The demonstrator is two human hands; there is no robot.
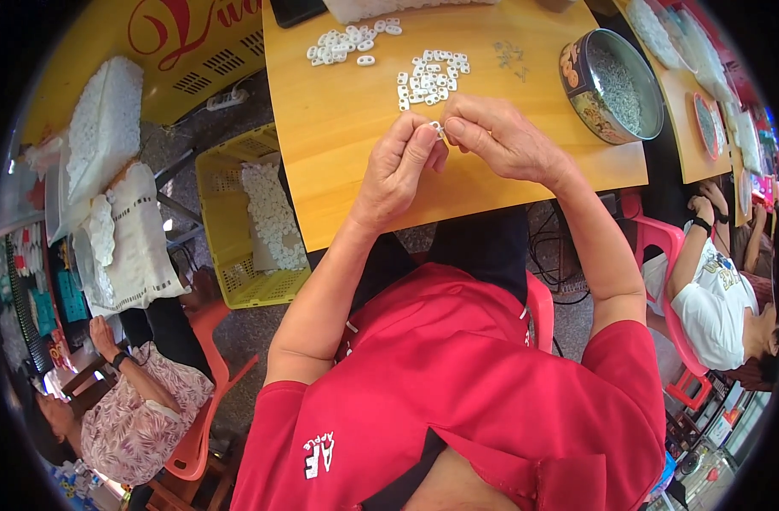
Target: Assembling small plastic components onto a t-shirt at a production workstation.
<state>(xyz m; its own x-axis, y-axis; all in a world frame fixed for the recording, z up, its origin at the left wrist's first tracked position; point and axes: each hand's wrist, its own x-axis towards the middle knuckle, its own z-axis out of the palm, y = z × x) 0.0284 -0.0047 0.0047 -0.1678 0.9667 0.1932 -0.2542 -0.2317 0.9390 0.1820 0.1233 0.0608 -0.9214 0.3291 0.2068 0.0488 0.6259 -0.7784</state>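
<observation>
Over the near worktop point(342, 162), the left hand point(398, 169) pinches a small white piece point(438, 129), seemingly unfinished; the right hand point(507, 143) meets it, its grip hidden. Beyond, square pieces point(428, 83) and metal pins point(507, 58) look unused; far-left oval pieces point(347, 46) may be done.

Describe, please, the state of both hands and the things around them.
Left hand: pinching a small white piece
Right hand: curled beside that piece
Round tin: open, holding small grey parts
Yellow crate: open, holding white pieces
Oval pieces: loosely heaped
Squarish pieces: loosely piled
Grey bits: scattered
</observation>
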